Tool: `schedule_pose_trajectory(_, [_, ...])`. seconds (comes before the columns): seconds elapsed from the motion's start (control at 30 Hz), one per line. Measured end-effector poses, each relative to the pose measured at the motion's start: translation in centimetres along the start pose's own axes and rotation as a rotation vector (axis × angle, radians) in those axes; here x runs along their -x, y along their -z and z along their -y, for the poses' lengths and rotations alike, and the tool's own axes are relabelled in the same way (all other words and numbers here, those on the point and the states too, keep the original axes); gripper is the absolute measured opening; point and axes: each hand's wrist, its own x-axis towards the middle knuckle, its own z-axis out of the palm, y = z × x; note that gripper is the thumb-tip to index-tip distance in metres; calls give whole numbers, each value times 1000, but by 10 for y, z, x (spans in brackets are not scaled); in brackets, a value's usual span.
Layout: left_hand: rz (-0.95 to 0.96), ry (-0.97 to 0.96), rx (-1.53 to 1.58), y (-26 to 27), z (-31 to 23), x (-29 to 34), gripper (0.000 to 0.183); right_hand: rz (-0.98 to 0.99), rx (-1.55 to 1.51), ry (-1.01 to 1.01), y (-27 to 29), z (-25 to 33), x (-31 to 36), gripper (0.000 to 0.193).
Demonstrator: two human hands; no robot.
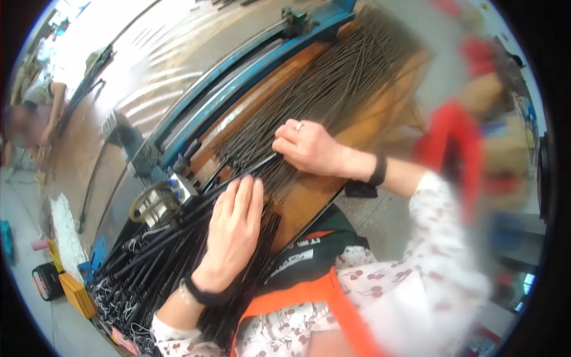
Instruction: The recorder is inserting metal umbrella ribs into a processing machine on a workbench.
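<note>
My right hand [312,149], with a ring and a dark wristband, is closed around the end of a thin dark rod [269,159] above the workbench. My left hand [235,229] is lower and to the left, its fingers stretched out side by side. Its fingertips lie at the same dark rod; its thumb is hidden. Just beyond my right hand spreads a large bundle of thin, twisted-looking metal rods [321,83]. Many black tubes with pale cords at their ends [148,273] lie under and left of my left hand.
A small metal fixture [159,203] with blue fittings stands left of my hands. Behind it, a long blue rail [238,77] runs across the bench. Another person [35,119] is at the far left. A yellow box [77,296] sits at the lower left.
</note>
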Motion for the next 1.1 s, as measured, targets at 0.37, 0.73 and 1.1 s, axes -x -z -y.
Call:
schedule_pose_trajectory(0.37, [-181, 91, -90, 36, 8, -91, 47, -536, 46, -122, 99, -120, 3, 15])
schedule_pose_trajectory(0.73, [39, 100, -150, 41, 59, -109, 33, -393, -22, 5, 75, -112, -18, 36])
schedule_pose_trajectory(1.1, [-77, 34, -151, 55, 72, -125, 30, -102, -52, -140, 59, -106, -27, 36])
